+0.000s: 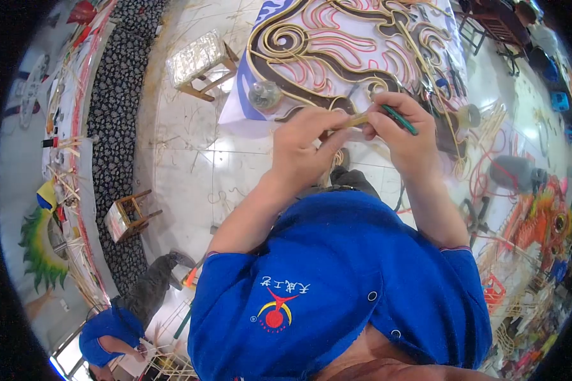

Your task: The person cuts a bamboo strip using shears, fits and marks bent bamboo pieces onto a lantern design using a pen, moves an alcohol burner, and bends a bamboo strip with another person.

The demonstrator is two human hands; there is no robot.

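Note:
In front of my chest, over the near edge of the work table, both my hands meet. My left hand [305,143] is closed, pinching a thin tan strip [358,119] that looks like split cane or bamboo. My right hand [403,130] is closed around a slim dark-green tool [400,119], pen-like in shape. Its fingertips are at the other end of the strip; the tool's working tip is hidden by the fingers. Beyond them lies a large pattern sheet [356,44] with dark bands, pink lines and curved tan strips set along the outlines.
A glass jar [265,96] stands on the table's left corner, and a roll of tape [469,116] at its right. Stools [196,60] are on the left. Another person in blue [111,336] works at lower left. A grey container [511,173] and a colourful dragon-like figure [540,222] are on the right.

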